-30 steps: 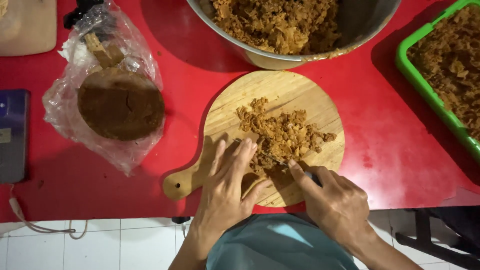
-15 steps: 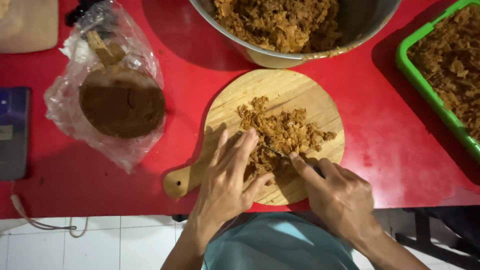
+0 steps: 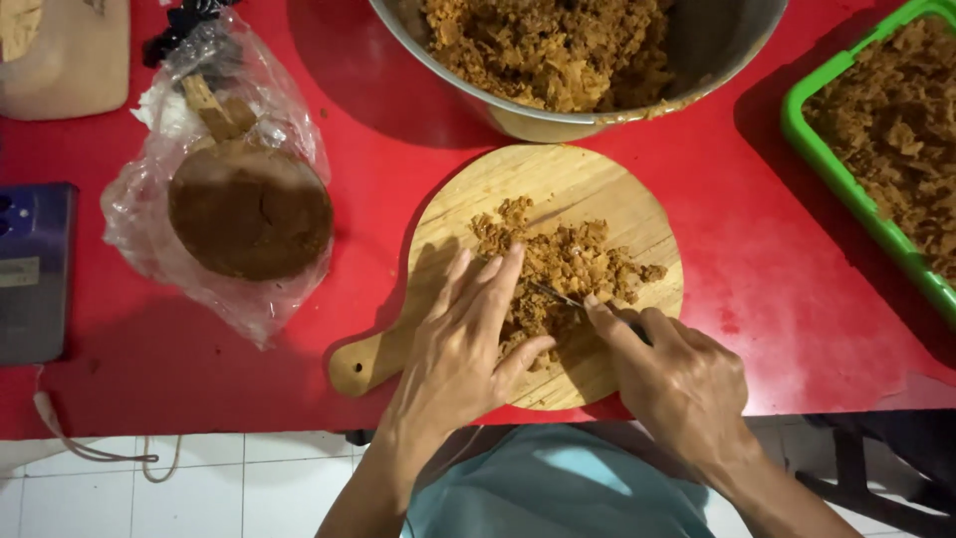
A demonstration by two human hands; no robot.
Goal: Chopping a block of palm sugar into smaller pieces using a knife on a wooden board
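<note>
From the head camera, looking down: my left hand (image 3: 458,344) lies flat and spread, fingers open, pressing on the near left part of the heap of brown shredded food (image 3: 558,274). That heap sits in the middle of the round wooden cutting board (image 3: 597,189), whose short handle points near and left.

My right hand (image 3: 677,374) is closed around the handle of a knife (image 3: 553,292), forefinger stretched along the back of it. The blade runs slantwise, from my right hand up and to the left, and its tip comes in just beside my left fingertips (image 3: 513,254), nearly touching them. Most of the shreds lie on the far side of the blade; a smaller part lies on its near side, under my left palm. My left hand is the nearer one to the heap; the right reaches it only through the blade.

Beyond the board stands a big metal bowl (image 3: 717,60) of the same shreds, touching the board's far edge. A green tray (image 3: 832,164) is at far right, and a brown cake in a plastic bag (image 3: 249,209) lies well to the left.
</note>
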